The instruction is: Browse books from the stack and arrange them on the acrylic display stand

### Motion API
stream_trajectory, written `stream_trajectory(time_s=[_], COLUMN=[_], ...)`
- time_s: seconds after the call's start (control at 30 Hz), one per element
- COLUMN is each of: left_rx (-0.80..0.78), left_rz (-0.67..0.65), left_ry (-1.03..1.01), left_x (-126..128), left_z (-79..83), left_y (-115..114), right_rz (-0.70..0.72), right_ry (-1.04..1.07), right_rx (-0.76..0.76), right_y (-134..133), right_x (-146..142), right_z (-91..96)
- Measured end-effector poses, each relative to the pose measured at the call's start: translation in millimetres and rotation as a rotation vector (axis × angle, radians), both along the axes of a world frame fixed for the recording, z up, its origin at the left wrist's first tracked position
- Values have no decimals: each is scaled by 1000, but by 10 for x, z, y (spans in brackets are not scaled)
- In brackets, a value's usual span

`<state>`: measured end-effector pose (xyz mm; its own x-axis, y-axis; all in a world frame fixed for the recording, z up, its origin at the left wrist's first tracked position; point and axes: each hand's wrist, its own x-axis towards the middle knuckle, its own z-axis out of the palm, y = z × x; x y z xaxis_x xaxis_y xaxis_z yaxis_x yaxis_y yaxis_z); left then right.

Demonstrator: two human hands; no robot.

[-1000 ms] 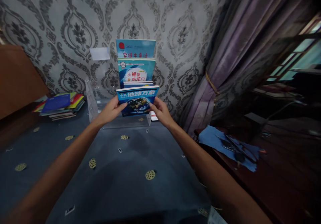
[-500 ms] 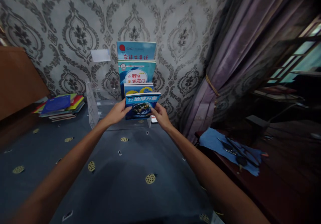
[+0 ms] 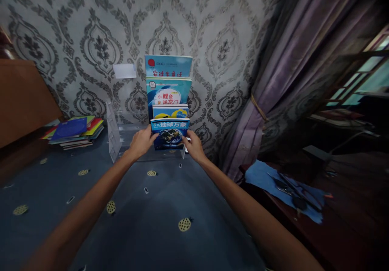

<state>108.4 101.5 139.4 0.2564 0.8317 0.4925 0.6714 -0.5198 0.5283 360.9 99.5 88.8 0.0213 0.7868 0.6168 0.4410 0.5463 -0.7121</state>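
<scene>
Both hands grip a dark blue book (image 3: 169, 136) with a globe on its cover, at the front of a clear tiered rack (image 3: 114, 135). My left hand (image 3: 142, 142) holds its left edge, thumb on the cover. On the right edge, my right hand (image 3: 193, 144) is closed the same way. Behind it, a blue and yellow book (image 3: 170, 112) shows only its top. Farther back and higher stand a teal book (image 3: 169, 88) and a light blue book (image 3: 169, 65). The lower edge of the held book is close to the rack's front; whether it rests there I cannot tell.
Left of the rack lies a pile of colourful books (image 3: 75, 130) on the dark patterned tablecloth (image 3: 127, 226). A white label (image 3: 124, 71) is above the rack's left part. A blue cloth with tools (image 3: 285, 190) lies on a side table, below a purple curtain (image 3: 258, 105).
The globe book has levelled out from a slight tilt and now sits squarer in front of the other books. Both hands still hold it. The view has shifted slightly.
</scene>
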Motion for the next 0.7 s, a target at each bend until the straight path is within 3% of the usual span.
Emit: stream_trajectory(time_s=[0.17, 0.33, 0.5, 0.7], left_rx=[59, 59, 82, 22], left_rz=[74, 39, 68, 122], left_ry=[16, -25, -23, 80], left_x=[6, -58, -75, 55], left_z=[-78, -113, -24, -37], left_y=[53, 50, 12, -51], right_rz=[-152, -101, -63, -231], right_ry=[-108, -28, 27, -193], right_rx=[54, 25, -4, 84], right_y=[50, 64, 51, -13], right_x=[-75, -133, -178, -117], right_z=[-18, -70, -56, -36])
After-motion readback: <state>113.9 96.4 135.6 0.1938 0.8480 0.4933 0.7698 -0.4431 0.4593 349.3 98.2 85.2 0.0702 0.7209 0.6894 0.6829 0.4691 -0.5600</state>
